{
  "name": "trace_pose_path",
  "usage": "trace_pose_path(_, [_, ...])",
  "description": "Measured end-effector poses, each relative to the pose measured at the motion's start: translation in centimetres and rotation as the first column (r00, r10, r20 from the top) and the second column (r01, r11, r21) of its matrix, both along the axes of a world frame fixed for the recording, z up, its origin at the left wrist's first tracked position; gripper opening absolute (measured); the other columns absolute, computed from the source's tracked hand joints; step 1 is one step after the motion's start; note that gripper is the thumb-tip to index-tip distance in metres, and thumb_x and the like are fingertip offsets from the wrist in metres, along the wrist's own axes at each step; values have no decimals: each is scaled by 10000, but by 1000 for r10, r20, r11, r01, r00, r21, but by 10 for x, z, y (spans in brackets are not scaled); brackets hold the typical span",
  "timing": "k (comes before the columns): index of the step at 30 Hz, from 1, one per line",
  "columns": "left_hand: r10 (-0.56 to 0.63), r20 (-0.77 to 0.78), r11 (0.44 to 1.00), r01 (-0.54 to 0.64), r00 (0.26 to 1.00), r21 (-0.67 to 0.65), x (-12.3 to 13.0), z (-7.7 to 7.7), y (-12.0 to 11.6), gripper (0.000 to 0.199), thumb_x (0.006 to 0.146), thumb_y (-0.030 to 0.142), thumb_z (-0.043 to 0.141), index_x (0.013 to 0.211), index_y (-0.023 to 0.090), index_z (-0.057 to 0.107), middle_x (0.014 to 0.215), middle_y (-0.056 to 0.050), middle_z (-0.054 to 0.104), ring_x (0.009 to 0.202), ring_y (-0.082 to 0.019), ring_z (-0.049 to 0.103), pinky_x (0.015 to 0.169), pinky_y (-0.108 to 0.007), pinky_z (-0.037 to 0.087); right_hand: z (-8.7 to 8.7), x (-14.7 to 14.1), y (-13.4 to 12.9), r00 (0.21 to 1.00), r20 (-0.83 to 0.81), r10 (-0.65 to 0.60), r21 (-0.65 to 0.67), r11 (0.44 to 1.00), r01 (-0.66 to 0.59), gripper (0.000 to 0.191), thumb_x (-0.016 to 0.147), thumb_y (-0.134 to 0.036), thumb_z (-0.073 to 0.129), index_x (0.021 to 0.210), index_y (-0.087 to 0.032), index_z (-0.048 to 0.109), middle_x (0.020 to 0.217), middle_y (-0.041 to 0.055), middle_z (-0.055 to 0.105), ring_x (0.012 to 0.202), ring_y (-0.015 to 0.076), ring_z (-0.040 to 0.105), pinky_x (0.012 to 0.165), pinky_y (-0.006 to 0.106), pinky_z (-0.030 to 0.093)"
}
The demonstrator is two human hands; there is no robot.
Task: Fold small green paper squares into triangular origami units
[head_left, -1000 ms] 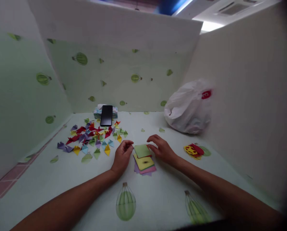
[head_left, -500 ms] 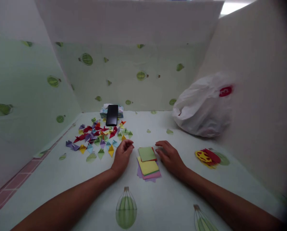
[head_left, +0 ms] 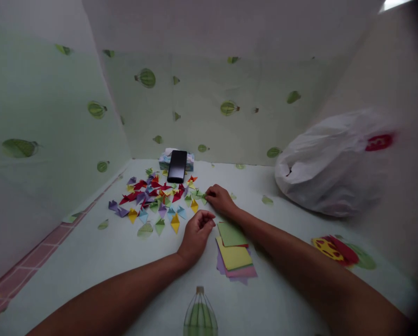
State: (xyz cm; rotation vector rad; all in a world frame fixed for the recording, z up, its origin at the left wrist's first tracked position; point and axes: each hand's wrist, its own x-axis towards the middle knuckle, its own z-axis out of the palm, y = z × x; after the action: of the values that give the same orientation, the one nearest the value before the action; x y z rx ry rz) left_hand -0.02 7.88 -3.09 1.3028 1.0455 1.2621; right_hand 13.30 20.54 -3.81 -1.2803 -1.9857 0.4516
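Observation:
My right hand (head_left: 220, 200) reaches across to the right edge of a spread of small folded paper pieces (head_left: 162, 208). Its fingertips are closed on a light green origami piece (head_left: 203, 197). Nearer to me, my left hand (head_left: 196, 234) rests on the cloth with loosely curled fingers, a gap at the thumb and nothing visible in it. Beside it lies a stack of square paper sheets (head_left: 234, 257), with a green sheet (head_left: 232, 234) on top at the far end and yellow, pink and purple ones below. My right forearm passes over the stack's right side.
A black phone (head_left: 177, 166) leans on a tissue box (head_left: 190, 163) behind the folded pieces. At the right stands a white plastic bag (head_left: 328, 172). Red and yellow paper cutouts (head_left: 335, 250) lie in front of it. Balloon-print cloth covers the table and walls.
My right hand has moved from beside the square sheets forward and left to the folded pieces, closing on a green one. My left hand stays curled near the stack. The view has turned left.

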Motion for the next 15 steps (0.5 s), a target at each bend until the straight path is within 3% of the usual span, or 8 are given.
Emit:
trace_pose_path(7, [106,24,994,-106,994,-5,-2,-1,4,156,835,304,583,949,198,572,922,-34,592,846,-178,553,780,-294,445,20,30,-60,985,-138,103,188,979,-76,115,860,-138,589,759,-195,591,768,18,569,758,169,555,712,306,439])
trace_pose_path(11, [109,-15,994,-108,994,9,-4,-3,5,173,857,323,579,979,201,584,973,-43,601,862,-179,551,772,-294,445,15,34,-84,975,-167,148,250,963,-104,117,895,-145,559,804,-209,594,780,35,569,794,196,550,724,336,448])
trace_pose_path(15, [109,-15,994,-109,994,-29,-4,-2,4,170,866,323,577,982,199,584,922,-25,589,792,-158,529,751,-284,450,10,32,-88,973,-149,178,304,944,-126,120,913,-142,538,842,-212,606,815,52,576,813,206,561,720,348,461])
